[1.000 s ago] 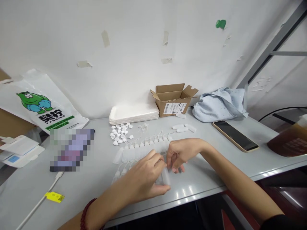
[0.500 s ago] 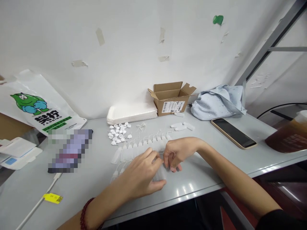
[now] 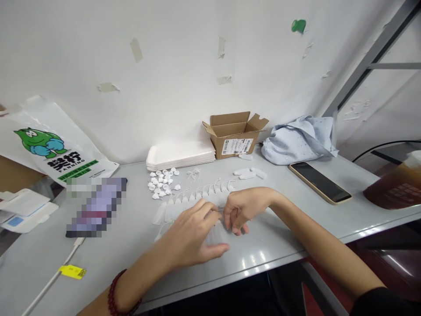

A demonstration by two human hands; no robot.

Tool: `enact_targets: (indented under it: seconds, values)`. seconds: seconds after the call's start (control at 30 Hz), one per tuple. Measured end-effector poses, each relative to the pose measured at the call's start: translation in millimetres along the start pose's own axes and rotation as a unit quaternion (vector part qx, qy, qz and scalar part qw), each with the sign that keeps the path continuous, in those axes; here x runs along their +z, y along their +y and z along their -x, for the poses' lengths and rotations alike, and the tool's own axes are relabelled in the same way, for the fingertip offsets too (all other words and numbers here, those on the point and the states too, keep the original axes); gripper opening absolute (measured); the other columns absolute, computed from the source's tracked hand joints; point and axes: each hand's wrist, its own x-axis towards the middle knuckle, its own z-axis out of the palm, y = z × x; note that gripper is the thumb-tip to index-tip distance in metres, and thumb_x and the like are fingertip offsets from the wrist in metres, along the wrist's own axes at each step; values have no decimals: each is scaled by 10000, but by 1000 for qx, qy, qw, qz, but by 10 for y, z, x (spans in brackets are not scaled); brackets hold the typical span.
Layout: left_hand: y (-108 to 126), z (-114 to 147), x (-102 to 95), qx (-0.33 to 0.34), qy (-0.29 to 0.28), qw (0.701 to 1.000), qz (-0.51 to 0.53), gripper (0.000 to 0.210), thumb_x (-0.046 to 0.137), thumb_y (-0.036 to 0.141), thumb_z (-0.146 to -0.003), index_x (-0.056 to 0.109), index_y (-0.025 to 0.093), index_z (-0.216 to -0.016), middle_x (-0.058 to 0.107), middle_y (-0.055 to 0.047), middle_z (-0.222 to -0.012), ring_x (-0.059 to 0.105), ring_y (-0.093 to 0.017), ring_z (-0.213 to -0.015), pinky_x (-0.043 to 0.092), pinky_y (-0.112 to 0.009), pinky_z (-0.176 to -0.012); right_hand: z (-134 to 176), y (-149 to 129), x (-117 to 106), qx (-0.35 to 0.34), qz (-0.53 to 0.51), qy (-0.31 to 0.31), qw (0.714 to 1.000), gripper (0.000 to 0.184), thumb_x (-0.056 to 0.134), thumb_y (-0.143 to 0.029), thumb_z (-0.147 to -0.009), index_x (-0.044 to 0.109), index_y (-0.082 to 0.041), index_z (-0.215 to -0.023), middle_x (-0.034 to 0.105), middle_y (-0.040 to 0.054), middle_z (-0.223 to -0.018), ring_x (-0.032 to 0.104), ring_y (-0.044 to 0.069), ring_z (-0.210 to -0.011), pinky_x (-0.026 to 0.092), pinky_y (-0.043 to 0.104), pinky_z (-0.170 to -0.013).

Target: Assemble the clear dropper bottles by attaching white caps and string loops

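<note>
Translucent white tubes (image 3: 187, 205), capped and with thin strings at their tops, lie side by side in a row on the grey table. My left hand (image 3: 194, 232) rests over a second, nearer group, thumb spread away from the bent fingers. Below its palm, between thumb and index finger, part of a translucent tube (image 3: 215, 235) shows. My right hand (image 3: 245, 210) is at the row's right end, its fingers curled close to my left fingertips. Whatever the right fingers pinch is hidden. Small white caps (image 3: 163, 181) lie heaped behind the row, near loose strings (image 3: 194, 174).
Several loose tubes (image 3: 247, 174) lie behind my right hand. Along the wall are stacked white trays (image 3: 180, 156), an open cardboard box (image 3: 235, 138) and a light blue cloth bag (image 3: 297, 140). A phone (image 3: 320, 182) and a drink cup (image 3: 396, 186) are rightward; a charging phone (image 3: 100, 206) is leftward.
My left hand has shifted slightly, covering more of the nearer tubes, and its thumb sits a little higher. My right hand stays almost in place.
</note>
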Motion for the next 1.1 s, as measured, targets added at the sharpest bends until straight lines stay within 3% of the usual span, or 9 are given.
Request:
enact_targets:
  seconds: [0.13, 0.3, 0.37, 0.43, 0.5, 0.57, 0.73, 1.1]
  values:
    - [-181, -40, -79, -65, 94, 993, 22, 202, 417, 292, -924, 580, 176, -955, 613, -72, -985, 521, -217, -937, 458, -362, -794, 104, 30, -76, -41, -17, 68, 997, 158, 572, -256, -785, 625, -122, -851, 688, 35, -748, 645, 113, -590, 391, 194, -496]
    - [-580, -80, -124, -114, 175, 978, -9, 248, 357, 249, -924, 594, 183, -897, 626, -71, -960, 504, -232, -973, 430, -397, -863, 215, 116, -211, -50, -21, 261, 964, 139, 519, -272, -821, 594, -156, -802, 676, 14, -695, 607, 103, -556, 381, 204, -490]
    - [-714, -83, -133, -120, 192, 974, -29, 259, 350, 230, -912, 603, 174, -925, 627, -81, -990, 487, -242, -1011, 424, -413, -889, 209, 183, -263, -15, 36, 354, 935, 129, 507, -249, -826, 587, -162, -773, 670, 17, -682, 595, 113, -567, 386, 218, -513]
    - [-809, -83, -141, -128, 195, 971, -43, 287, 335, 202, -899, 612, 155, -958, 628, -93, -1020, 472, -248, -1040, 421, -421, -909, 184, 270, -314, 51, 135, 452, 880, 114, 509, -187, -815, 583, -159, -733, 665, 35, -694, 594, 137, -616, 388, 237, -554]
    - [-872, -84, -143, -135, 181, 973, -56, 321, 320, 186, -892, 619, 130, -995, 629, -106, -1057, 461, -252, -1068, 414, -428, -935, 161, 369, -363, 116, 224, 512, 821, 112, 512, -118, -795, 593, -153, -727, 669, 63, -762, 598, 166, -703, 386, 251, -597]
    - [-915, -84, -136, -140, 160, 975, -68, 350, 311, 187, -892, 624, 112, -1028, 628, -116, -1088, 452, -257, -1099, 401, -437, -966, 157, 467, -408, 148, 259, 515, 803, 118, 519, -79, -783, 612, -152, -782, 673, 82, -863, 601, 186, -790, 389, 249, -622]
    - [-974, -81, -99, -144, 133, 978, -78, 368, 323, 199, -887, 647, 142, -1051, 643, -103, -1101, 459, -266, -1136, 393, -458, -1002, 198, 612, -472, 183, 264, 491, 810, 220, 568, -67, -764, 617, -148, -962, 645, 107, -1036, 598, 204, -879, 411, 244, -663]
    - [-1122, -84, -88, -160, 97, 976, -111, 396, 347, 195, -862, 675, 114, -1068, 610, -110, -1245, 381, -308, -1258, 349, -493, -1053, 211, 647, -509, 187, 264, 474, 819, 221, 608, -140, -762, 640, -160, -979, 655, 87, -1024, 606, 208, -892, 430, 248, -681]
